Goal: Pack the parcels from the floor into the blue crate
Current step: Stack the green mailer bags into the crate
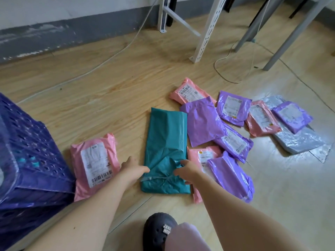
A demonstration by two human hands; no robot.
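Observation:
A teal parcel (165,142) lies flat on the wooden floor in the middle. My left hand (133,168) touches its near left edge with fingers apart. My right hand (186,171) rests on its near right part, fingers pinching the crumpled plastic. A pink parcel with a white label (95,163) lies to the left, beside the blue crate (27,160) at the left edge. Several pink and purple parcels (204,122) and a grey one (297,140) lie spread to the right.
White metal shelf legs (204,42) and grey table legs (282,44) stand at the back. Cables (233,57) run over the floor behind the parcels. My dark shoe (157,230) is at the bottom centre. A grey skirting wall (54,38) is far left.

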